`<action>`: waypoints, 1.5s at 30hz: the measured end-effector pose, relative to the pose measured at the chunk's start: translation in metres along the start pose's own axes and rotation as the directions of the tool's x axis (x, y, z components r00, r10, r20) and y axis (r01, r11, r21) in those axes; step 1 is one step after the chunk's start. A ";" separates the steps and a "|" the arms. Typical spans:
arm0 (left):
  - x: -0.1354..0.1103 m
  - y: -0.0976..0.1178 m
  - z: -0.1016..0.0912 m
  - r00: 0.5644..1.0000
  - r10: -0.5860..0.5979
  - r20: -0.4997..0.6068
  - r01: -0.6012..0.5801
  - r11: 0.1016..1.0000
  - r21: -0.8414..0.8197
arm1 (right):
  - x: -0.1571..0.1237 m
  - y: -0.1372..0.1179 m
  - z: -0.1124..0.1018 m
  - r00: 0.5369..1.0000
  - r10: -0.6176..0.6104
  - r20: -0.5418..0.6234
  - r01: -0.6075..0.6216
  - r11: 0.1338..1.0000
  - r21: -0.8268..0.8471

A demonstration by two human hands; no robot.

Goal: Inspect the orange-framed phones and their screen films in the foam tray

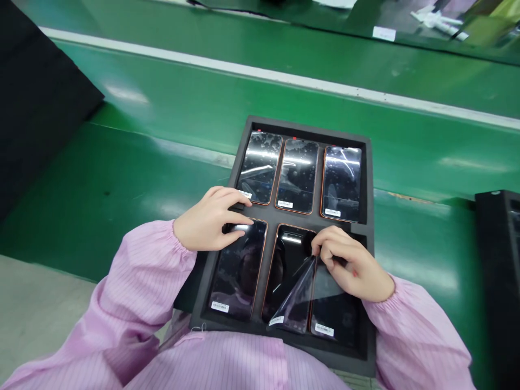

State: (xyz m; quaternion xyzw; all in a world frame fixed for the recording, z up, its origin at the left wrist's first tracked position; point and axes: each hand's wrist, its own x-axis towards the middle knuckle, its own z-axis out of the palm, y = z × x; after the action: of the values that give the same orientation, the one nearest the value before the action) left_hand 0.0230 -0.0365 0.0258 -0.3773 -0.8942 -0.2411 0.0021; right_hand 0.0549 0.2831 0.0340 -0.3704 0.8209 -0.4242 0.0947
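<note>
Several phone screens with orange rims lie in two rows in a black foam tray [369, 184]. My right hand [351, 262] pinches a clear protective film [294, 303] that is partly lifted off the front middle phone screen [290, 249]. The film's lower corner, with a white label, is folded up and still lies over the screen. My left hand [213, 219] rests at the top of the front left phone screen [239, 271], fingers apart and holding nothing. Under my right hand is the front right phone screen [333, 311], partly hidden.
Behind the tray, a pale strip [227, 67] crosses the green surface [162, 179]. A large black panel [36, 103] stands at the left. Another black tray [498, 260] is at the right edge. White items [439, 21] lie at the far top right.
</note>
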 end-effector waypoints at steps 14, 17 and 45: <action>-0.009 -0.001 0.000 0.989 -0.134 -0.066 0.141 0.982 0.128 | -0.001 0.000 0.005 0.994 0.034 -0.101 -0.056 0.975 -0.217; -0.009 0.001 0.001 0.983 -0.157 -0.091 0.167 0.978 0.122 | 0.000 0.001 0.006 0.996 0.041 -0.076 -0.058 0.970 -0.235; -0.066 0.046 -0.004 0.977 0.004 -0.213 0.013 0.997 0.079 | 0.000 0.005 0.010 0.998 0.042 -0.048 -0.055 0.953 -0.297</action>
State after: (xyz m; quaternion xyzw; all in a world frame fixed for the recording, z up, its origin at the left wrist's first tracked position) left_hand 0.1010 -0.0550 0.0369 -0.3468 -0.8986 -0.2443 0.1123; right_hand 0.0570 0.2792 0.0239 -0.3514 0.8862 -0.3004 0.0313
